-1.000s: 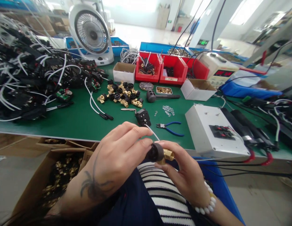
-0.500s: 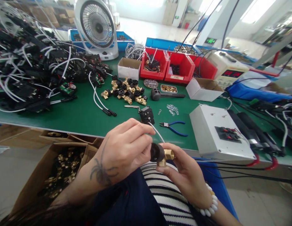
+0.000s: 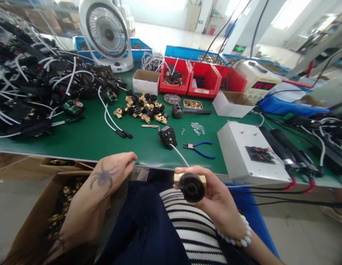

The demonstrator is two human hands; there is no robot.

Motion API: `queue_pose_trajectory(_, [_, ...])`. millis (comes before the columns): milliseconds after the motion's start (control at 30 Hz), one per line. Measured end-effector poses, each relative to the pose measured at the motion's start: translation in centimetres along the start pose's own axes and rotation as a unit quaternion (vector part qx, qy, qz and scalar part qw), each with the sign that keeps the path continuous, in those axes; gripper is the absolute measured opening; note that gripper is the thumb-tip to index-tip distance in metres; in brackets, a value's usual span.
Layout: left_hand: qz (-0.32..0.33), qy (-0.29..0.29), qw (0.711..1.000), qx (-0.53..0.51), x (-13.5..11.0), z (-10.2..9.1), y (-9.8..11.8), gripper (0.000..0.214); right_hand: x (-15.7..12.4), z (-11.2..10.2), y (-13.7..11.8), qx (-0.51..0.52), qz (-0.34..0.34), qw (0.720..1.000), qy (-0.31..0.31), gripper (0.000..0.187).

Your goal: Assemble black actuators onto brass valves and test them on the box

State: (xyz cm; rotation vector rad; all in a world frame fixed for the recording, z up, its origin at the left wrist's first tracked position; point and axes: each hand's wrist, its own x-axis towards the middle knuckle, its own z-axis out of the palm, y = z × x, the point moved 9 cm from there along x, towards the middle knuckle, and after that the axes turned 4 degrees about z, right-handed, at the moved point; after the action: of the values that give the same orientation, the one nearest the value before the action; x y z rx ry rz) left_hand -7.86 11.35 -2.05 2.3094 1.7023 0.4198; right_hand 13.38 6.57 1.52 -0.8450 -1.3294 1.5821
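In my right hand (image 3: pixel 215 198) is a brass valve fitting with a black round cap (image 3: pixel 192 187). The cap's open face is turned toward me, and brass shows at both sides of it. My left hand (image 3: pixel 113 173) is apart from the fitting, at the table's front edge, back upward. Its fingers are curled in; whatever they hold, if anything, is hidden. Beyond my hands lies a black boxy part (image 3: pixel 168 136) with a white cable. Blue-handled cutters (image 3: pixel 200 148) rest to its right, behind my right hand. Several similar brass fittings (image 3: pixel 145 106) are heaped farther back.
On the green table (image 3: pixel 88 141) lie a black mallet (image 3: pixel 184 111), wire clips (image 3: pixel 198 128) and a grey metal box (image 3: pixel 250 154). Red bins (image 3: pixel 175 86) and a fan (image 3: pixel 109 35) stand behind. Wired black parts (image 3: pixel 49 81) pile up left. A carton (image 3: pixel 30 217) sits below.
My left hand has let go of the fitting's black end and moved left to the table edge. My right hand has turned the fitting so the cap faces me. The view has shifted slightly.
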Motion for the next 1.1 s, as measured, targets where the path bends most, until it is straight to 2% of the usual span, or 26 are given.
queue_pose_trajectory(67, [-0.081, 0.025, 0.996, -0.024, 0.8, 0.0, -1.4, 0.029, 0.0, -0.1, 0.1, 0.005, 0.002, 1.0, 0.006, 0.034])
queue_pose_trajectory(100, [-0.096, 0.05, 0.993, -0.057, 1.4, -0.1, -1.6, 0.032, 0.0, -0.2, 0.2, 0.007, 0.004, 1.0, 0.01, 0.034])
queue_pose_trajectory(200, [-0.076, 0.112, 0.972, -0.192, 4.2, 0.7, -0.9, 0.041, 0.0, -0.3, 0.5, 0.018, 0.013, 1.0, 0.013, 0.034])
queue_pose_trajectory(267, [-0.061, 0.109, 0.965, -0.231, 6.1, 2.4, -0.1, 0.049, 0.0, -0.3, 0.6, 0.034, 0.016, 0.999, 0.006, 0.034])
queue_pose_trajectory(367, [-0.05, 0.093, 0.967, -0.232, 8.3, 4.8, 1.4, 0.053, -0.1, -0.3, 0.8, 0.047, 0.016, 0.999, 0.002, 0.036])
queue_pose_trajectory(500, [-0.052, 0.114, 0.962, -0.244, 8.9, 5.9, 3.2, 0.039, -0.2, -1.0, 1.9, 0.063, 0.035, 0.997, 0.022, 0.041])
queue_pose_trajectory(600, [-0.053, 0.116, 0.944, -0.303, 8.6, 6.3, 4.0, 0.037, -0.1, -1.8, 3.1, 0.09, 0.065, 0.992, 0.058, 0.042])
queue_pose_trajectory(733, [-0.028, 0.09, 0.887, -0.451, 8.0, 6.8, 5.4, 0.047, 0.2, -2.3, 4.1, 0.117, 0.097, 0.985, 0.083, 0.041])
queue_pose_trajectory(833, [0.007, 0.075, 0.832, -0.55, 7.1, 6.0, 6.9, 0.052, 0.3, -2.3, 4.3, 0.127, 0.112, 0.982, 0.083, 0.041])
queue_pose_trajectory(867, [0.015, 0.072, 0.804, -0.591, 6.7, 5.6, 7.3, 0.054, 0.3, -2.2, 4.4, 0.129, 0.117, 0.981, 0.082, 0.04])
queue_pose_trajectory(967, [0.032, 0.055, 0.695, -0.716, 5.6, 4.3, 8.3, 0.052, 0.3, -2.0, 4.4, 0.141, 0.122, 0.98, 0.073, 0.038])
queue_pose_trajectory(1000, [0.039, 0.052, 0.672, -0.738, 5.2, 3.8, 8.5, 0.048, 0.3, -1.9, 4.4, 0.144, 0.121, 0.98, 0.068, 0.036])
queue_pose_trajectory(1033, [0.048, 0.056, 0.67, -0.739, 4.8, 3.3, 8.7, 0.046, 0.3, -1.7, 4.4, 0.147, 0.118, 0.98, 0.063, 0.034])
queue_pose_trajectory(1067, [0.06, 0.069, 0.686, -0.722, 4.4, 2.6, 8.8, 0.044, 0.3, -1.6, 4.4, 0.151, 0.115, 0.98, 0.058, 0.032])
queue_pose_trajectory(1100, [0.072, 0.089, 0.714, -0.691, 4.0, 1.9, 8.9, 0.043, 0.3, -1.5, 4.3, 0.156, 0.11, 0.98, 0.054, 0.03])
